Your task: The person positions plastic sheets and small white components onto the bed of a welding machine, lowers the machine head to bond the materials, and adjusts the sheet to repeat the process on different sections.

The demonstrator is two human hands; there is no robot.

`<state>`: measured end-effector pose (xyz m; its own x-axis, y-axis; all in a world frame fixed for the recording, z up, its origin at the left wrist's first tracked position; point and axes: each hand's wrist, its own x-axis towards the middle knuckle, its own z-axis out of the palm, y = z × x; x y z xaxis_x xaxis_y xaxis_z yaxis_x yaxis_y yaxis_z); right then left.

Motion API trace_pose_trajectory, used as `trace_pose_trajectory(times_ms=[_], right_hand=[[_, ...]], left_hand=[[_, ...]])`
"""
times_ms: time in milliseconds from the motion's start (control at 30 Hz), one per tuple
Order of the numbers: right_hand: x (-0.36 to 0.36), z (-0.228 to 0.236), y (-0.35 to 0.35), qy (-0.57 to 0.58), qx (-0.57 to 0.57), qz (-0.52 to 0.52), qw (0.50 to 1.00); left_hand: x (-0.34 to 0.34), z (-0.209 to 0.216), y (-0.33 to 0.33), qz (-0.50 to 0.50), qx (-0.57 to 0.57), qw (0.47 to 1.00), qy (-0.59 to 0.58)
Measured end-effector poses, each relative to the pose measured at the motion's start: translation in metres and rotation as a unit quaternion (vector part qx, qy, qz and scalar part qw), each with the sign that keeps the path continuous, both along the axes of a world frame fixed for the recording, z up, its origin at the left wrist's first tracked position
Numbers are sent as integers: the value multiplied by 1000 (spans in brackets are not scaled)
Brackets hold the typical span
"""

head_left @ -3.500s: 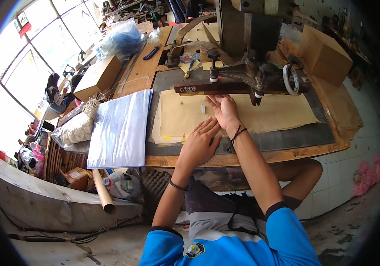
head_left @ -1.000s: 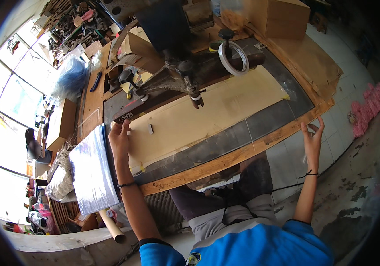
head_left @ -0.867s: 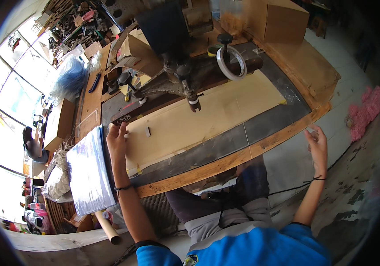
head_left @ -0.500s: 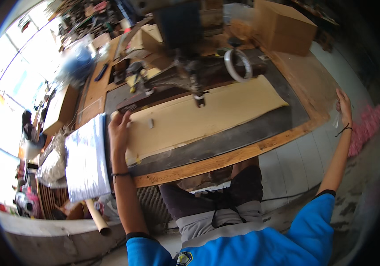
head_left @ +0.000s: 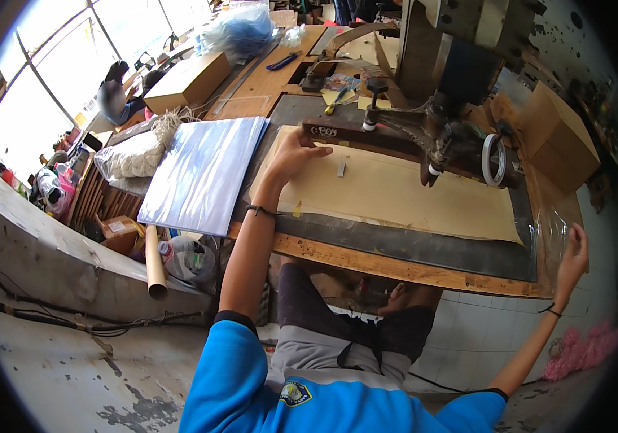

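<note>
A tan board sheet (head_left: 402, 191) lies on the dark work mat (head_left: 467, 256), with a small grey block (head_left: 341, 169) near its left end. My left hand (head_left: 296, 155) rests over that end, close to the tip of a dark metal bar (head_left: 366, 135); its thumb is stretched out to the right, away from the fingers. Out past the table's right end, my right hand (head_left: 574, 256) is closed, pinching the edge of a clear plastic sheet (head_left: 550, 229). Above the board stands the machine's metal arm (head_left: 417, 126).
A roll of white tape (head_left: 493, 160) hangs by the bar's right end. Left of the mat lies a stack of plastic-wrapped sheets (head_left: 204, 169). Cardboard boxes (head_left: 561, 137) stand at the right and far left. A cardboard tube (head_left: 154, 263) leans below; a person (head_left: 117, 97) is by the window.
The view has swung, so the table and machine appear farther right. My right hand now shows at the table's right end with clear plastic in its fingers; my left stays by the board's left end.
</note>
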<state>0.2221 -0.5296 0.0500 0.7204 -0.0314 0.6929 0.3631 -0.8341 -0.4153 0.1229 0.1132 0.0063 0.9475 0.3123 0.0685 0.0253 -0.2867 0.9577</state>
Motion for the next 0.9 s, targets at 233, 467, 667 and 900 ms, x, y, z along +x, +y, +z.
trace_pose_trajectory(times_ms=[233,467,667,900], right_hand=[[-94,45,238,85,-74,371,922],[-91,47,359,125,-145,507,840],[-71,21,442,207,-184,524,805],[-78,-54,452,252,-163,527,795]], left_hand=[[-13,-17,-1,16,-63,997,-50],[-47,-9,-44,53,-245,964,-93],[-147,-7,-34,48,129,974,-178],[-149,-36,-1,-108,96,977,-155]])
